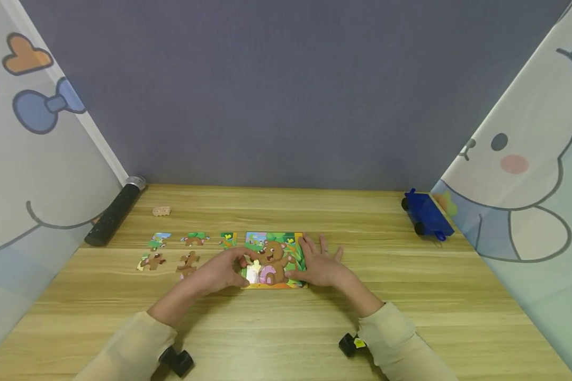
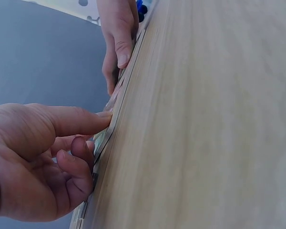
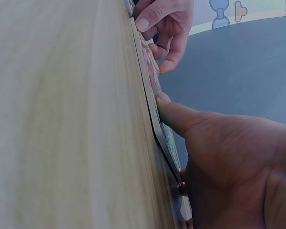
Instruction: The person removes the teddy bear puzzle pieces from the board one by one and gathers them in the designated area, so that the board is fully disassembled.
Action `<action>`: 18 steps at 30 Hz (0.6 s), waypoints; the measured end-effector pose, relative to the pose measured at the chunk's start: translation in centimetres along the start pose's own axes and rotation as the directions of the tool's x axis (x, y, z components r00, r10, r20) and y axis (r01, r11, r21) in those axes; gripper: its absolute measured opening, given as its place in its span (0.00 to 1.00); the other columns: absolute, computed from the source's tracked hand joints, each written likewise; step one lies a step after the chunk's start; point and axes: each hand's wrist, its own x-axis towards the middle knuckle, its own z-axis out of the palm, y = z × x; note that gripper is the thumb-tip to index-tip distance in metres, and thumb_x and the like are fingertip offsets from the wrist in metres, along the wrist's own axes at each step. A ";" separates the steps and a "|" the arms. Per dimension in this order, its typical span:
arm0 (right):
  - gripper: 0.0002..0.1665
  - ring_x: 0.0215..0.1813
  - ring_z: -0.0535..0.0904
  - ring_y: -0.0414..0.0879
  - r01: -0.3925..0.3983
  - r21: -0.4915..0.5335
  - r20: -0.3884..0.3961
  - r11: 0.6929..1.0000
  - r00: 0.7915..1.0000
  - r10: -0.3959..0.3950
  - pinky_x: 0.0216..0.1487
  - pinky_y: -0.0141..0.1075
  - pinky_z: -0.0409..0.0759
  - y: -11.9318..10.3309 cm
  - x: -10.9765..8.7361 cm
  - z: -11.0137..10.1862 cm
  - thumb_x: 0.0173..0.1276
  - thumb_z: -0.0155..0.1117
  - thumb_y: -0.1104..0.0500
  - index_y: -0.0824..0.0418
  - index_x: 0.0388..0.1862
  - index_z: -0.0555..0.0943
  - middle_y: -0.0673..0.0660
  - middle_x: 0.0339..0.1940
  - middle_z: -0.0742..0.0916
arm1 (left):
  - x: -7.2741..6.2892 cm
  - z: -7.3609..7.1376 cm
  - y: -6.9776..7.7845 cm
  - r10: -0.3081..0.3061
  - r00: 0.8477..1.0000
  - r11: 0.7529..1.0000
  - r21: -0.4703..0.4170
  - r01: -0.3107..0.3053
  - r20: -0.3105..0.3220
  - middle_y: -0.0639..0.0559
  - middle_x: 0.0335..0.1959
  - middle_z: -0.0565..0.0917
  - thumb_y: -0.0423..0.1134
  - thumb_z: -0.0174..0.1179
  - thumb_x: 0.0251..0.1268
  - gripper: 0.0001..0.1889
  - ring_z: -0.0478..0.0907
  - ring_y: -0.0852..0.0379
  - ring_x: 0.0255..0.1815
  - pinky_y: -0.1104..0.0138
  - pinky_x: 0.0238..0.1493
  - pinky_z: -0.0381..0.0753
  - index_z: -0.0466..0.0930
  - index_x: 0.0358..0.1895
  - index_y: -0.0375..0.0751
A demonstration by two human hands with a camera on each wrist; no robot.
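A bear jigsaw puzzle (image 1: 276, 264) in a flat frame lies on the wooden table. At its lower left corner, my left hand (image 1: 225, 270) pinches a shiny puzzle piece (image 1: 253, 272) between thumb and index finger, the other fingers curled; glare hides that piece's picture. My right hand (image 1: 320, 266) rests along the right edge of the puzzle with fingers spread and the thumb on its face. Several loose pieces lie left of the frame, among them a yellow-flower piece (image 1: 229, 239), a brown piece (image 1: 187, 263) and a blue-and-green piece (image 1: 159, 241).
A black microphone (image 1: 116, 212) leans at the table's left edge. Near it lies a small pinkish block (image 1: 161, 211). A blue toy cart (image 1: 426, 215) stands at the right back. A grey panel (image 1: 286, 95) rises behind the table (image 1: 267, 338), with cartoon-printed sheets at both sides.
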 end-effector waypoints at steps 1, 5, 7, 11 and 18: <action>0.63 0.80 0.31 0.67 -0.001 -0.003 0.001 1.000 1.000 0.001 0.62 0.81 0.32 0.0 0.0 0.0 0.67 0.57 0.25 0.60 0.84 0.46 0.55 0.85 0.47 | 0.0 0.0 -0.1 -0.003 1.000 1.000 -0.005 0.003 -0.002 0.42 0.41 0.71 0.20 0.73 0.48 0.33 0.66 0.51 0.35 0.66 0.28 0.69 0.78 0.62 0.41; 0.62 0.81 0.32 0.67 -0.002 -0.009 -0.001 1.000 1.000 0.002 0.62 0.81 0.32 0.0 0.1 0.0 0.67 0.57 0.25 0.60 0.84 0.45 0.55 0.85 0.47 | 0.1 0.0 -0.2 -0.008 1.000 1.000 -0.015 0.008 -0.011 0.43 0.42 0.71 0.20 0.73 0.47 0.33 0.67 0.50 0.37 0.64 0.30 0.69 0.79 0.60 0.43; 0.62 0.81 0.32 0.67 -0.002 -0.008 -0.001 1.000 1.000 0.002 0.62 0.81 0.33 0.0 0.1 0.0 0.67 0.57 0.26 0.60 0.84 0.46 0.55 0.85 0.47 | 0.1 0.0 -0.1 -0.009 1.000 1.000 -0.019 0.008 -0.014 0.43 0.42 0.71 0.21 0.73 0.47 0.33 0.67 0.49 0.37 0.63 0.30 0.69 0.79 0.60 0.44; 0.62 0.80 0.32 0.68 0.001 0.001 0.000 1.000 1.000 -0.001 0.62 0.81 0.33 0.0 0.0 0.0 0.68 0.58 0.26 0.60 0.84 0.46 0.56 0.85 0.47 | 0.0 0.0 -0.1 -0.007 1.000 1.000 -0.023 0.006 -0.011 0.43 0.42 0.71 0.21 0.74 0.48 0.32 0.66 0.50 0.36 0.64 0.28 0.68 0.78 0.60 0.44; 0.62 0.80 0.31 0.67 0.001 0.000 0.007 1.000 1.000 -0.001 0.62 0.81 0.32 -0.1 0.0 -0.1 0.68 0.58 0.26 0.59 0.84 0.45 0.55 0.85 0.46 | 0.2 0.1 -0.2 0.011 1.000 0.999 -0.039 -0.011 -0.007 0.44 0.40 0.71 0.19 0.71 0.50 0.30 0.67 0.51 0.35 0.65 0.28 0.69 0.77 0.57 0.42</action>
